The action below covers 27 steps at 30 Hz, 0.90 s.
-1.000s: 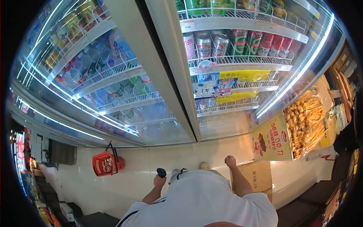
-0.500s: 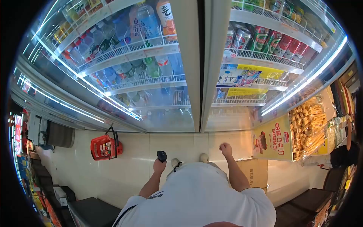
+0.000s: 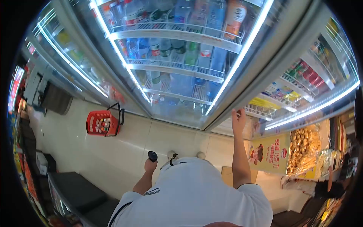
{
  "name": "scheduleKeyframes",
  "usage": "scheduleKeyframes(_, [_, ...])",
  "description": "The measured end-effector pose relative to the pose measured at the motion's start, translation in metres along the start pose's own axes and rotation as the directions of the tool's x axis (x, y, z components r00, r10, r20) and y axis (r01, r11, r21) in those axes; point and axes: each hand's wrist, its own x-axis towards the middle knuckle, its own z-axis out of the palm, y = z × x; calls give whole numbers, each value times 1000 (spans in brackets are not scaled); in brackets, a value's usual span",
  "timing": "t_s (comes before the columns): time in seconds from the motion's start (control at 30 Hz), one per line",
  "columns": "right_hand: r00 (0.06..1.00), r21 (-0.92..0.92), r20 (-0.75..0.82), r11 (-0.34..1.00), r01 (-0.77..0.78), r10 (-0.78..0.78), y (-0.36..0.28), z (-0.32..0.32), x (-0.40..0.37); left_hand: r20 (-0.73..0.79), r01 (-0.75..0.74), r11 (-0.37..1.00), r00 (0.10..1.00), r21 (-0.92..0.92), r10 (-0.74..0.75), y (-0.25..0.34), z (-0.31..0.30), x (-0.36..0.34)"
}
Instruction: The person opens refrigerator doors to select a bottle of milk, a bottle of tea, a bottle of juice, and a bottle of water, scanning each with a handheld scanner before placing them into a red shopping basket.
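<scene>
My left hand is closed around the grip of a dark handheld scanner with a rounded head, held low in front of my body. My right hand reaches forward to the glass cooler door, its fingers apart and overlapping the lower part of the door's frame in this view. Behind the glass to the left, bottles stand in rows on white wire shelves. Cans show through the glass to the right.
A red shopping basket with small items inside stands on the tiled floor at the left. At the right are a yellow display stand with packaged snacks and a cardboard box. Another person is at the far right.
My right hand has gone up and forward to the cooler door, loosening from a curled shape. The view has turned toward the right, and my left hand still holds the scanner.
</scene>
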Motion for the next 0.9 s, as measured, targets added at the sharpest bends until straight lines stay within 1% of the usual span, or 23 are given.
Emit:
scheduleKeyframes(0.07, [996,1,-26,996,-86,86,-9,1,-3,-15,28,998,999,-58,-29,-20,-5,-4])
scheduleKeyframes(0.1, [997,-5,-1,997,-71,71,-12,3,-3,-27,36,996,999,-86,-38,-31,-7,-7])
scheduleKeyframes(0.17, [996,-7,-56,997,-73,72,-16,7,-3,-24,81,992,996,-96,-83,-52,-6,-9])
scheduleKeyframes(0.2, [998,-12,-37,998,-60,59,-17,9,-3,-24,97,989,995,-110,-101,-62,-4,-9])
scheduleKeyframes(0.27, [992,-6,-101,997,-79,78,-19,14,-1,-31,130,981,990,-145,-136,-84,1,-8])
scheduleKeyframes(0.33, [996,-33,-65,998,-61,59,0,10,1,-42,176,967,982,-186,-186,-100,6,-17])
scheduleKeyframes(0.4, [990,-20,-87,994,-110,108,10,12,5,-37,225,946,970,-235,-240,-109,0,-25])
scheduleKeyframes(0.47, [980,-87,-93,979,-184,176,8,13,7,-51,270,924,955,-269,-294,-128,1,-31])
scheduleKeyframes(0.5, [985,-84,-63,983,-164,159,9,17,8,-53,290,918,948,-271,-315,-135,2,-34])
scheduleKeyframes(0.57, [978,61,-189,995,-78,88,15,26,10,-46,321,894,935,-311,-352,-153,3,-39])
scheduleKeyframes(0.6, [987,-67,-158,998,-11,0,18,22,13,-37,337,885,929,-323,-367,-161,3,-43])
scheduleKeyframes(0.67, [964,-235,-224,968,89,-142,38,24,20,-54,342,875,922,-342,-382,-176,6,-51])
scheduleKeyframes(0.73, [963,-273,-240,961,53,-121,46,23,26,0,402,845,903,-352,-429,-193,8,-53])
scheduleKeyframes(0.77, [961,-310,-257,951,20,-104,47,24,24,11,425,846,895,-322,-446,-201,12,-50])
scheduleKeyframes(0.8, [974,-246,-219,969,3,-59,38,23,20,46,439,842,893,-314,-448,-210,16,-45])
scheduleKeyframes(0.83, [982,-184,-190,983,-22,-13,29,21,19,50,413,867,908,-278,-416,-212,10,-45])
scheduleKeyframes(0.87, [968,27,-221,993,-115,118,40,24,22,58,381,894,924,-235,-378,-208,2,-43])
scheduleKeyframes(0.9, [972,110,-184,986,-127,146,22,28,20,54,342,912,939,-228,-339,-207,-2,-36])
